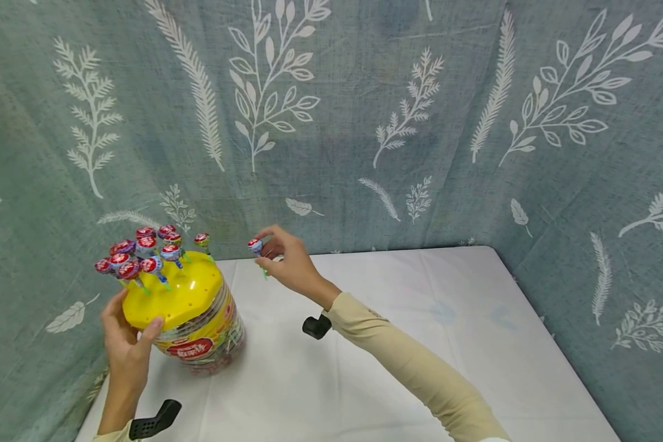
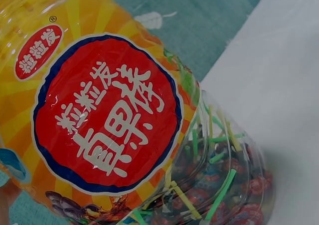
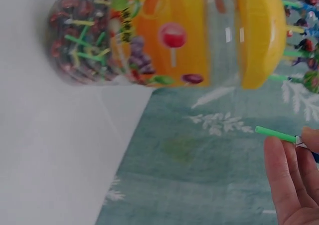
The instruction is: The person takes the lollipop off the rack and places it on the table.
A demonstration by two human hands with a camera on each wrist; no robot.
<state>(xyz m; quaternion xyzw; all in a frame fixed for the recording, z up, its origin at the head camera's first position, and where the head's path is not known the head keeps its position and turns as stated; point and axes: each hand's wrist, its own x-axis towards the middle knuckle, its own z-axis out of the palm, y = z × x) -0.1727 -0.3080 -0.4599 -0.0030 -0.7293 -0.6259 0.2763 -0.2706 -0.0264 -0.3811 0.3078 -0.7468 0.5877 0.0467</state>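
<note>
A grey-green curtain [image 1: 337, 123] printed with white leaves and sprigs closes off the back and sides, and in front of it stands a table [image 1: 420, 344] under a white cloth, its near edge out of my sight. By the table's left edge, hiding the far left corner, is a big clear jar [image 1: 233, 331] with a yellow lid [image 1: 190, 291]. The left hand [image 1: 126, 344] grips it at the rim, thumb across the front of the lid; most of its fingers are lost behind the jar's far side, and the left wrist view catches only a sliver of skin. A dozen or so wrapped lollipops [image 1: 146, 244] stand in the lid, heads up, so bunched towards the left that I cannot count them surely; a single green-topped one [image 1: 202, 240] is apart on the right side. Inside the jar I make out a jumble of dark red pieces and green and yellow sticks [image 2: 222, 197] in the lower part, while the orange label [image 2: 109, 115] covers whatever lies behind it. To the jar's right, just above the table's far edge, the right hand [image 1: 287, 258] pinches one more lollipop [image 1: 255, 247] between thumb and fingers, its blue-and-red head up and its green stick pointing down, well clear of the lid. In the right wrist view that head is cut off at the border.
</note>
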